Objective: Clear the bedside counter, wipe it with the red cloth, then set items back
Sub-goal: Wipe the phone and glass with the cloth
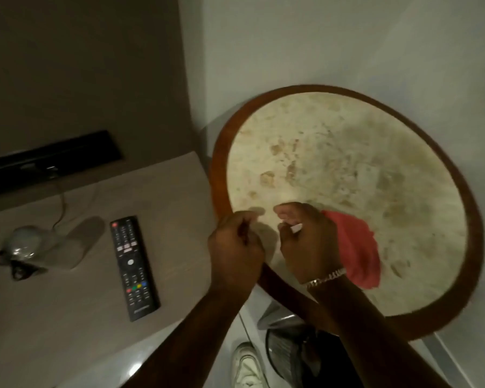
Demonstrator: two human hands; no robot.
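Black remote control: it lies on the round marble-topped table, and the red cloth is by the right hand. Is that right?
Not quite. The head view shows the black remote control lying on the beige rectangular counter, left of the round marble-topped table with the wooden rim. The rest stands: the red cloth is by the right hand, over the marble top.

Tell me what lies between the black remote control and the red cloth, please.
In the head view, both hands lie between them: the left hand over the round table's wooden rim, the right hand beside the red cloth. The black remote control lies on the beige counter.
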